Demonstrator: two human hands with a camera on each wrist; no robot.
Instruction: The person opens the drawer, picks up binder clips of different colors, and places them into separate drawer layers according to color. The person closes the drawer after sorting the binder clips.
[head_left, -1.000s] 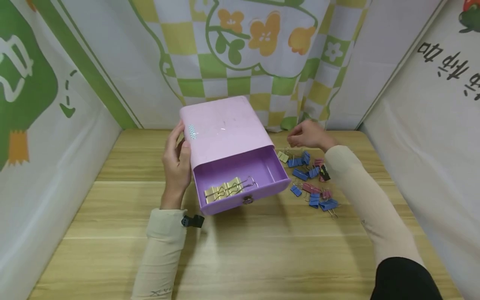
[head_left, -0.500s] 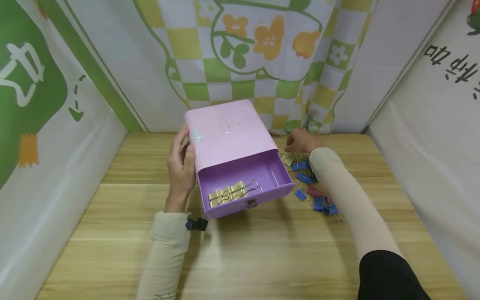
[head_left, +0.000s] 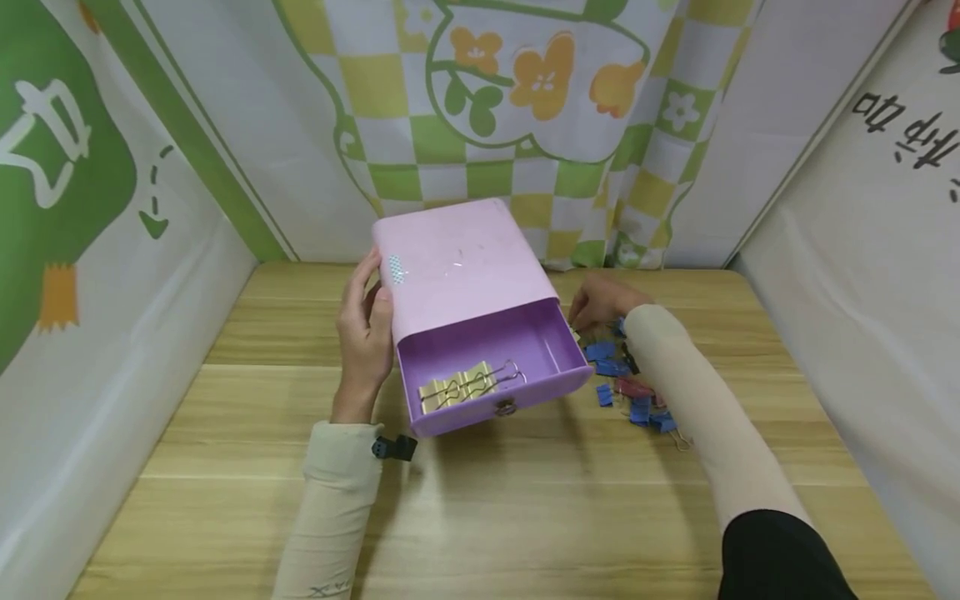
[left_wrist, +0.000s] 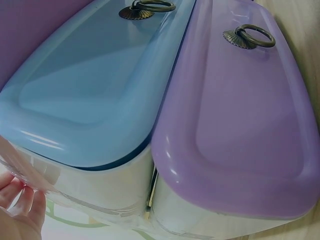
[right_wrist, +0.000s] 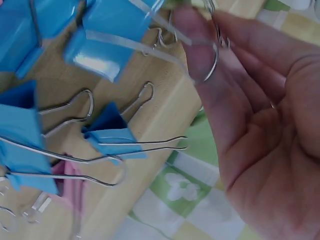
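Observation:
A pink chest of drawers [head_left: 457, 267] stands on the table with its top purple drawer [head_left: 517, 342] pulled out. Several gold binder clips [head_left: 457, 387] lie in a row inside the drawer. My left hand [head_left: 365, 342] rests against the chest's left side, thumb toward the front edge; the left wrist view shows its fingertips touching the pale side. To the right of the chest, my right hand [head_left: 603, 302] reaches down into the loose clips and pinches a yellow binder clip [head_left: 575, 335], mostly hidden by the fingers. Blue binder clips [right_wrist: 117, 132] lie close by in the right wrist view.
Below the pulled-out drawer, a blue drawer [left_wrist: 95, 90] and another purple drawer [left_wrist: 245, 115] are closed, with ring pulls. Loose blue clips [head_left: 640, 410] and a red clip [head_left: 633, 387] lie under the right forearm. A checked curtain [head_left: 510, 175] hangs behind the table.
My right hand has come down and toward the chest, onto the yellow clip. The left hand keeps its place on the chest, and the head view has shifted slightly.

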